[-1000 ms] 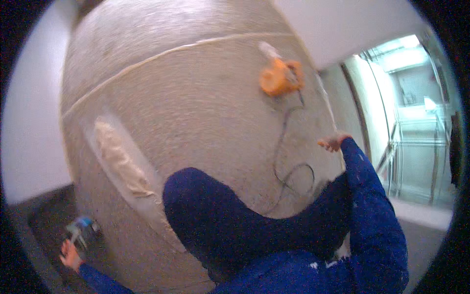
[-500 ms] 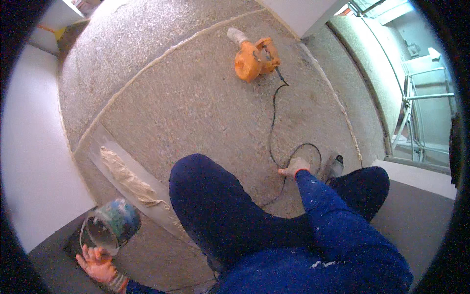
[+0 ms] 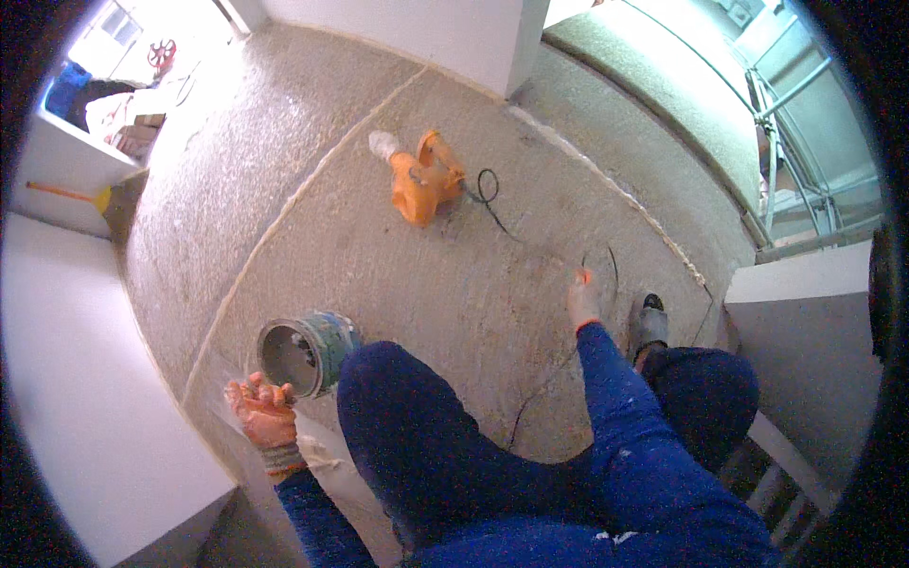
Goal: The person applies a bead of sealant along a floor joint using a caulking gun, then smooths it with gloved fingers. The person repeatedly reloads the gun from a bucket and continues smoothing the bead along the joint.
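Note:
My gloved left hand [image 3: 263, 414] grips the handle of a tipped, paint-stained bucket [image 3: 329, 352] at lower left, fingers curled at its rim. Beside it a pale plastic strip with cream putty [image 3: 325, 454] lies partly hidden. My gloved right hand [image 3: 584, 293], slightly blurred, is closed on the black cord [image 3: 494, 214] right of centre. That cord runs to an orange blower [image 3: 414, 189] with a cloth-covered nozzle, lying on the floor ahead of me.
White walls and ledges [image 3: 95, 350] border the floor [image 3: 237, 161]. An orange-handled tool [image 3: 66, 189] leans at left, with piled material [image 3: 118, 118] behind it. Metal scaffolding [image 3: 791, 170] stands at upper right. My shoe [image 3: 652, 327] rests beside the right hand.
My left hand and the bucket have moved right and forward, onto the putty strip. My right hand has closed on the cord and risen with it, making its loops shift. The view has turned.

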